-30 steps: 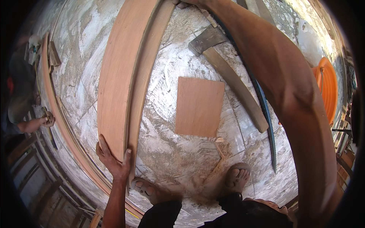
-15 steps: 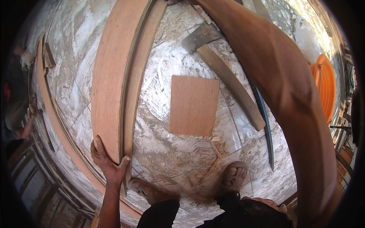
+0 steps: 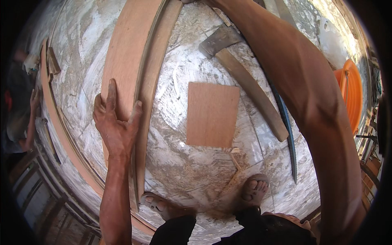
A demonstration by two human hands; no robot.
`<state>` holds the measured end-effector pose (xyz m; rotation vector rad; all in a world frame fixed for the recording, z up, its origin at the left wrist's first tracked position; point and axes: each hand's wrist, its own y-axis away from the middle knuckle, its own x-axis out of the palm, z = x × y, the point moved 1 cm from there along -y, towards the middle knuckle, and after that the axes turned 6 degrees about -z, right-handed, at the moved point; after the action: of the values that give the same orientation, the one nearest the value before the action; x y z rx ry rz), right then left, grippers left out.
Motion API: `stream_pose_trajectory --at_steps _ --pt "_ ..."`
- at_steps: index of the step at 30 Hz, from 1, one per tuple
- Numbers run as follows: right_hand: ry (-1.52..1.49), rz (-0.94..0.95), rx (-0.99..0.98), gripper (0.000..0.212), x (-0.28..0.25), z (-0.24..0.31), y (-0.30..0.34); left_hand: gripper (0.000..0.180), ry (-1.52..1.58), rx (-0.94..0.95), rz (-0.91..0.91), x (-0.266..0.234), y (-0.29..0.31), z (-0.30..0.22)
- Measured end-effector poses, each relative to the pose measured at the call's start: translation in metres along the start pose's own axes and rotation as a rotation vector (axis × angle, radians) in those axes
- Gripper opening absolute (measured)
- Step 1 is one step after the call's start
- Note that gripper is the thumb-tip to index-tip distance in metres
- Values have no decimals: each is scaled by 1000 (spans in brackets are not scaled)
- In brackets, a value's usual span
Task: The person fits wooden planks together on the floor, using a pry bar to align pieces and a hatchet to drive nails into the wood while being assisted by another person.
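Observation:
A long, reddish-brown plywood board (image 3: 127,45) stretches from the top edge down toward my left foot. A second board (image 3: 160,61) lies along its right side, partly covered by it. Around the upper board my left hand (image 3: 117,124) is closed, its index finger stretched along the face and its thumb at the right edge. My right arm reaches across to the far end of the boards. There my right hand (image 3: 188,1) is mostly cut off by the top edge, so its fingers are hidden.
A square plywood piece (image 3: 213,114) lies centrally. Right of it are an axe (image 3: 252,93) and a dark saw-like blade (image 3: 287,130). An orange basin (image 3: 353,92) stands far right. At the left, another person's hand (image 3: 35,100) is near a curved wooden strip (image 3: 51,98). Sawdust litters the floor.
My left hand has slid farther up the board, away from my feet. My right arm stays stretched toward the far end, and the view has shifted slightly.

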<state>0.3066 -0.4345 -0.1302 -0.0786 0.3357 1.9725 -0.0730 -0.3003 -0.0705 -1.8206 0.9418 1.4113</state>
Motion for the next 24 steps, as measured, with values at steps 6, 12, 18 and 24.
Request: stream_pose_trajectory --at_steps 6,12,18,24 --pt "-213 -69 49 14 5 6 12 87 -81 -25 15 -3 -1 -7" --pt "1 -135 45 11 6 34 17 85 -99 -9 8 -3 -1 -6" --pt "-179 -42 2 13 9 12 2 82 -58 -6 3 -1 -1 -7" --pt "-155 270 -67 21 -13 -16 -20 82 20 18 -22 -2 -1 -6"
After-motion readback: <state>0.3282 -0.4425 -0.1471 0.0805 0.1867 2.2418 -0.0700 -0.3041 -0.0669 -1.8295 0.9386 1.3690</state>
